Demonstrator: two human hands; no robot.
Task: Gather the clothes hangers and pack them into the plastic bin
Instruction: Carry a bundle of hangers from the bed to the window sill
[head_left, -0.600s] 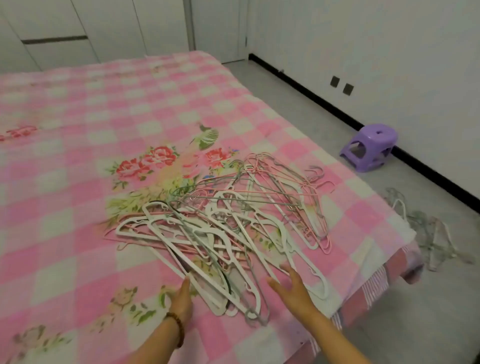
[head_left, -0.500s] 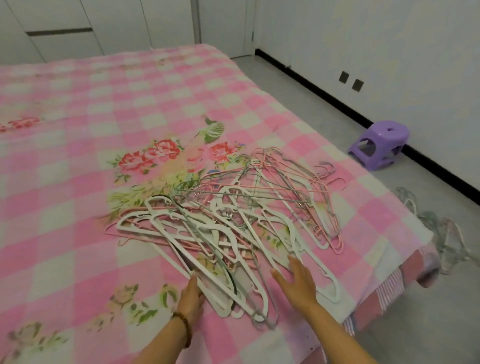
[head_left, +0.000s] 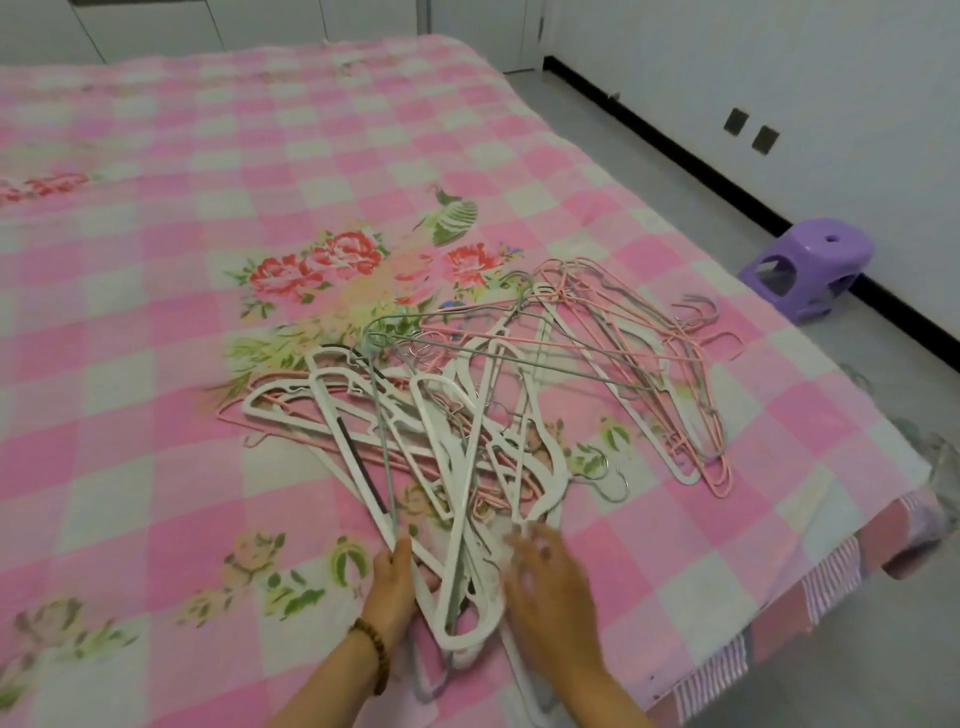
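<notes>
A bed (head_left: 156, 260) covered in a pink-and-white checked sheet with a flower print is filling most of the view, its right edge running along a grey floor (head_left: 649, 171). A tangled heap of clothes hangers (head_left: 483, 405), white plastic, pink wire and a few grey-green ones, is lying near the bed's front right corner, spreading from the flower print toward the near edge. A purple plastic stool (head_left: 808, 270) is sitting on the floor well off the right edge, against the wall's black baseboard. More hangers (head_left: 940, 457) are lying on the floor just past the bed's right edge, blurred. The right hand (head_left: 550, 597) is resting on the near end of the heap, its fingers spread apart and motion-blurred, not clamped on anything. The left hand (head_left: 395, 582), a bead bracelet (head_left: 376, 649) on its wrist, is pressing against the left side of the same near end, thumb up along a white hanger; whether its fingers are closing around it cannot be told.
</notes>
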